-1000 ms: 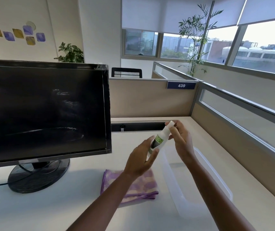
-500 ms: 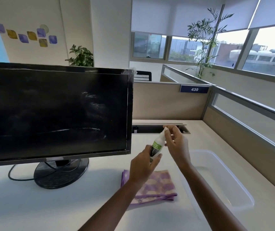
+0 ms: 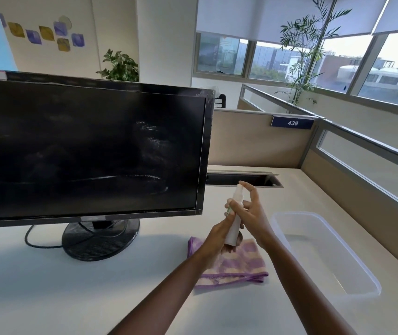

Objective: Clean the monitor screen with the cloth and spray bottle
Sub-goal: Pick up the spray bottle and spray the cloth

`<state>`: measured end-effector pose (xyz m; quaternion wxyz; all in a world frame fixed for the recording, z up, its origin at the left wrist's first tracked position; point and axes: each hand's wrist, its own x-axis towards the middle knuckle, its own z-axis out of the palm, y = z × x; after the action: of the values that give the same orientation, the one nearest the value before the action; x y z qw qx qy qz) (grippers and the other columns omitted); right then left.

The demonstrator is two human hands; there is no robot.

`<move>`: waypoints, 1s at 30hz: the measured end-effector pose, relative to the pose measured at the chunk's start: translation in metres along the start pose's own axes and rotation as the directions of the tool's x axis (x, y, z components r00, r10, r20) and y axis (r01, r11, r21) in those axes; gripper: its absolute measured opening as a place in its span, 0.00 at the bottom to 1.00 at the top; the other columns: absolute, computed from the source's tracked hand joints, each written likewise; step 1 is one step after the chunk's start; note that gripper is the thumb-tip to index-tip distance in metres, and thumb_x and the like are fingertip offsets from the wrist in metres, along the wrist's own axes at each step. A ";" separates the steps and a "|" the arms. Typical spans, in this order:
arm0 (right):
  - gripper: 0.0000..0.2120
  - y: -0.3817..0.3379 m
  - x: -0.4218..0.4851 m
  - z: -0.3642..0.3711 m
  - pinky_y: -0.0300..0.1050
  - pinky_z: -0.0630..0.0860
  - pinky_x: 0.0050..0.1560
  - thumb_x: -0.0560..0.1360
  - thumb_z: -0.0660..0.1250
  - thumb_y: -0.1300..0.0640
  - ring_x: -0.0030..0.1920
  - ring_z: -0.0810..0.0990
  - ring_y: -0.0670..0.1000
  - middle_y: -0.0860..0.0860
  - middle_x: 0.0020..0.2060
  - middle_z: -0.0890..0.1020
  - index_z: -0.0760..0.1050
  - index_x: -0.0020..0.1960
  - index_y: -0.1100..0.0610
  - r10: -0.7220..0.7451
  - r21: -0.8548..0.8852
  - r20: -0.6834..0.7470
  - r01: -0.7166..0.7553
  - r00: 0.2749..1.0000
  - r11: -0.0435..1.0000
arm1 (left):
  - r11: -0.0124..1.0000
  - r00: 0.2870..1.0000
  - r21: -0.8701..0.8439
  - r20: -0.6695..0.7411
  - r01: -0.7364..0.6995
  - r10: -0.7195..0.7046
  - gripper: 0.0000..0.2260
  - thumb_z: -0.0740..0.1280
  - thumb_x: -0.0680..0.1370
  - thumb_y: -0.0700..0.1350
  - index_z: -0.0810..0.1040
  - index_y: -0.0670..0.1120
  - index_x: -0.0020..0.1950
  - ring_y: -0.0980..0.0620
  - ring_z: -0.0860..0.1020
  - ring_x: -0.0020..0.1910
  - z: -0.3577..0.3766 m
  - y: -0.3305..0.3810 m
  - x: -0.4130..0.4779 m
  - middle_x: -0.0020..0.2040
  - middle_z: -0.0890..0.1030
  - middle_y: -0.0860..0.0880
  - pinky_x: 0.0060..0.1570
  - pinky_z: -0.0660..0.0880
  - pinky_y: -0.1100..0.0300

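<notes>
A black monitor stands on the desk at the left, its dark screen streaked with whitish smears. Right of its lower corner a small white spray bottle is held upright. My left hand grips the bottle's lower part. My right hand wraps the upper body, its index finger resting on the spray head. A folded purple and cream checked cloth lies on the desk beneath my hands.
A clear plastic tub sits on the desk right of my hands. The monitor's round base and its cable lie at the left. A cable slot runs along the back; cubicle partitions close the back and right.
The view has swung left and the monitor fills more of the frame. The bottle has turned upright, and my right hand has shifted from its cap to its body with a finger on top.
</notes>
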<state>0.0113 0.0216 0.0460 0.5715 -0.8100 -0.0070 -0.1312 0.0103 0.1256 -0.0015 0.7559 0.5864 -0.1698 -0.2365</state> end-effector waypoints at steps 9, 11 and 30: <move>0.19 0.013 -0.002 0.006 0.28 0.77 0.34 0.78 0.60 0.55 0.38 0.79 0.45 0.55 0.44 0.79 0.60 0.67 0.51 -0.087 -0.130 -0.121 0.071 0.989 0.989 | 0.993 0.968 0.060 0.224 0.105 -0.116 0.38 0.68 0.54 0.73 0.72 0.49 0.54 0.56 0.81 0.38 -0.013 -0.006 -0.003 0.43 0.79 0.49 0.39 0.79 0.65; 0.19 0.019 -0.005 0.008 0.28 0.76 0.33 0.77 0.61 0.55 0.37 0.79 0.46 0.58 0.46 0.79 0.60 0.66 0.52 -0.064 -0.100 -0.145 0.050 0.987 0.994 | 0.987 0.959 0.093 0.242 0.129 -0.148 0.38 0.71 0.53 0.70 0.70 0.49 0.53 0.58 0.80 0.37 -0.015 -0.010 -0.005 0.44 0.78 0.49 0.39 0.78 0.68; 0.32 0.092 -0.046 0.037 0.49 0.77 0.32 0.72 0.62 0.64 0.31 0.73 0.52 0.53 0.52 0.72 0.53 0.69 0.42 0.089 -0.358 0.134 -0.036 0.987 0.933 | 0.644 0.927 0.667 -0.283 0.374 -0.245 0.10 0.62 0.76 0.36 0.79 0.36 0.52 0.45 0.78 0.43 -0.068 -0.030 -0.017 0.44 0.81 0.42 0.39 0.75 0.61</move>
<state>-0.0109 0.0303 -0.0605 0.4179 -0.9070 0.0003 -0.0515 0.0277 0.1834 -0.0477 0.4302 0.8696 -0.0806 -0.2286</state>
